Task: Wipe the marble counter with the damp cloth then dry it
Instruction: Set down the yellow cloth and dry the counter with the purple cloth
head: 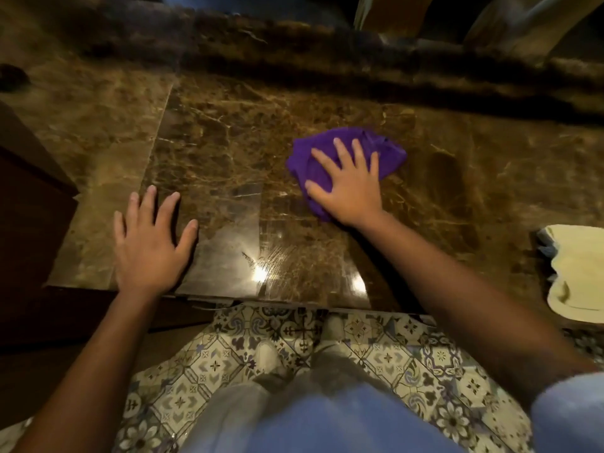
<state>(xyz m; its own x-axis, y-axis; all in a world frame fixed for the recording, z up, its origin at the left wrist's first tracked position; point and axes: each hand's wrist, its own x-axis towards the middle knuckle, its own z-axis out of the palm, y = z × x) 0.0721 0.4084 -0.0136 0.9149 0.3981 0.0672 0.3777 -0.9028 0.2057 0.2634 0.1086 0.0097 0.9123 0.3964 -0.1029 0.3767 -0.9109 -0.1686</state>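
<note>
Brown veined marble counter point(228, 152) fills the upper two thirds of the frame; patterned floor tiles point(392, 354) show below its front edge. Glossy streaks near the lower centre of the slab, likely moisture, though not certain.

Step in hand, as judged: damp wipe, drying not yet begun.

Right hand point(349, 188), centre right of the frame: flat, fingers spread, palm pressing down on the purple cloth point(385, 148). Not a closed grasp; the cloth is pinned under the palm and bunches out past the fingertips toward the upper right and past the thumb toward the left.

Left hand point(150, 243), lower left: open, fingers splayed, resting flat on the marble near the front edge, holding nothing. Appears to brace the body.

Pale yellow cloth point(575, 273) lies folded at the right edge of the frame, well apart from both hands; probably the drying cloth.

Technique notes: keep palm pressure even, work in overlapping passes, reach the back band and the left slab beyond the seam, refold the cloth if it bunches.
</note>
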